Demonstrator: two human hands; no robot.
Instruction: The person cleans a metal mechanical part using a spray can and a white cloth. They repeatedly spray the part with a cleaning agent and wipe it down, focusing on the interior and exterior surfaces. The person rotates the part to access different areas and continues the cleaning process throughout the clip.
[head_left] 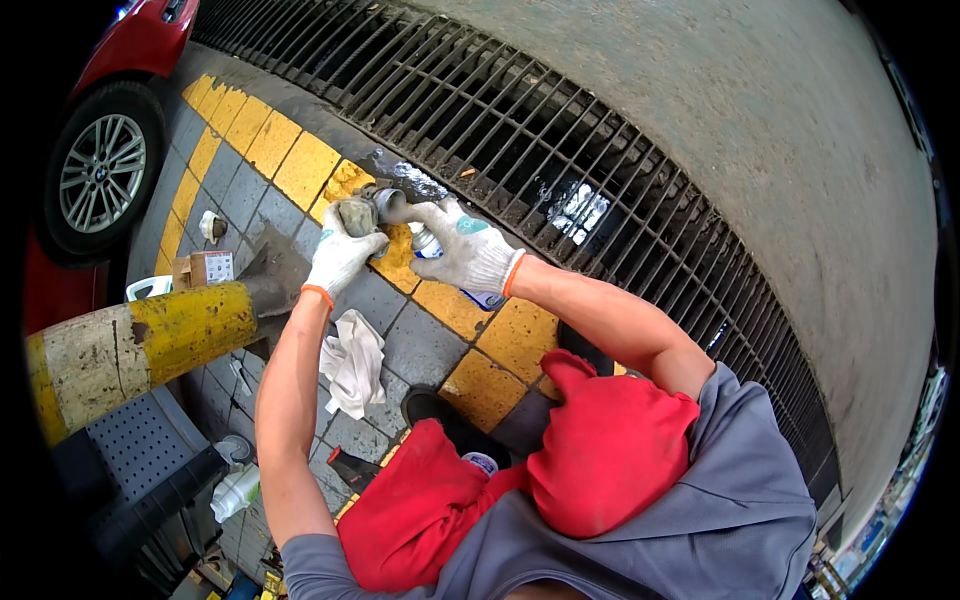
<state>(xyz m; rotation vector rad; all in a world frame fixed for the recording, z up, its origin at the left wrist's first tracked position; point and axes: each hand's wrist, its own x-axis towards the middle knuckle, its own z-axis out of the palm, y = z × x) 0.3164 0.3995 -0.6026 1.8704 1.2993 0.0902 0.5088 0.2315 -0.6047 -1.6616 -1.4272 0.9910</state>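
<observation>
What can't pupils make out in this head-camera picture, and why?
Head view: the metal part's near side, covered by the left hand.
Head view: the blue-and-white container's middle, behind the right hand; whether it's gripped is unclear.
Head view: the red car's remainder, cut off by the rim.
Head view: the cardboard box's print, too small.

The floor (380,295) consists of grey square tiles crossed by a band of worn yellow tiles (515,340). A metal drain grate (600,185) runs alongside the band, with concrete (760,120) on its far side. A crumpled white cloth (353,365) lies on the grey tiles. A cardboard box (203,269) sits beyond the striped post (140,335). A small white wad (212,226) lies near the box. The car wheel (103,170) rests at the floor's left edge.
</observation>
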